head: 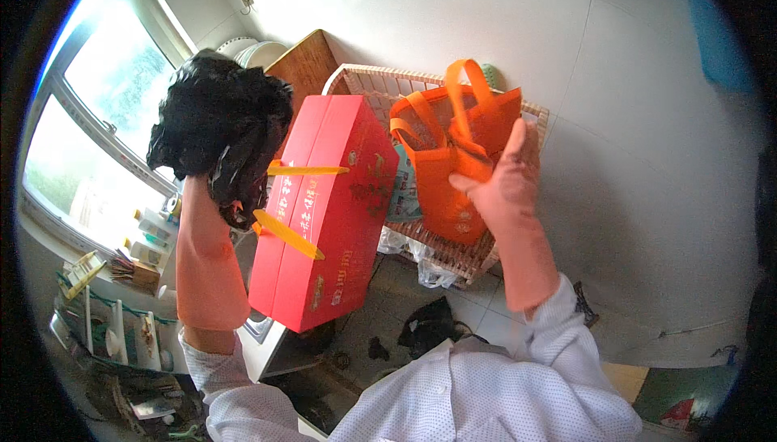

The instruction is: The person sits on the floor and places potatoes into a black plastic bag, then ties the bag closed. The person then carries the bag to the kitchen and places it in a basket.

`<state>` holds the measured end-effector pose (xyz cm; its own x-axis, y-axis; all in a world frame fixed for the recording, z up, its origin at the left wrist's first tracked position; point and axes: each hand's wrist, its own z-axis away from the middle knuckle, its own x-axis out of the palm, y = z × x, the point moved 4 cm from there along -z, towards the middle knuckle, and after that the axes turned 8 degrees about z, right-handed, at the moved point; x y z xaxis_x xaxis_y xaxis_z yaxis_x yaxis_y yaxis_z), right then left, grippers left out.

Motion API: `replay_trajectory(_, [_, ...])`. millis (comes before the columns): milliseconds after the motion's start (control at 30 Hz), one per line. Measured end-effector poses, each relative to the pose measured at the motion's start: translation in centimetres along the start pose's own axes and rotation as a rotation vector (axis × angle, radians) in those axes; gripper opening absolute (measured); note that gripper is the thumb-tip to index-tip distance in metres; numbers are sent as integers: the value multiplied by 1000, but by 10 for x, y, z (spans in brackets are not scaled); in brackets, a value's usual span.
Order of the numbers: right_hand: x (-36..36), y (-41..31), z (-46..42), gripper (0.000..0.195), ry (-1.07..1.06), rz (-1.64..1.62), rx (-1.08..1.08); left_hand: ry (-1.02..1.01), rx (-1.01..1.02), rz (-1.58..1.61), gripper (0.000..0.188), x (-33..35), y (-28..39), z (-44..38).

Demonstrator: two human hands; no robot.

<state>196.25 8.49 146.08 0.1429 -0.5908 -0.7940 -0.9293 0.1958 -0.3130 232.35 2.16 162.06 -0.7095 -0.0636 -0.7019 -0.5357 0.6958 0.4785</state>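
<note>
Both of my hands wear orange-pink rubber gloves. A crumpled black plastic bag (221,111) is held up in my left hand (200,190), whose fingers are hidden behind it. My right hand (508,184) has its thumb and fingers spread beside an orange fabric tote bag (449,199); whether it touches the bag is hard to tell. The tote's handles stand up and its top gapes. Between my hands is a red gift box (331,211) with yellow strap handles (291,235) and gold writing. Part of a teal printed package (403,193) shows behind the box.
A woven wicker basket (419,238) sits behind the tote against the white wall. Stacked plates (261,53) stand by a wooden board (309,65). Bottles (149,235) line the window sill at left. Clear plastic bags (434,272) hang below the basket; a dark bag (428,326) lies on the tiled floor.
</note>
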Motion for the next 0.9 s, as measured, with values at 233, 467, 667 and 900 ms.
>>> replay_trajectory(233, [26, -29, -48, 136, -549, -221, 335, 247, -228, 77, 23, -32, 0, 107])
replay_trajectory(467, [127, 12, -88, 34, -335, -189, -8, 447, -473, 205, 23, -20, -12, 210])
replay_trajectory(667, [112, -44, -89, 20, -137, -452, -254, 572, -710, 283, 23, 13, -29, 302])
replay_trajectory(900, [49, -128, -114, 34, -82, -471, -83, 728, -939, 351, 23, 48, -7, 385])
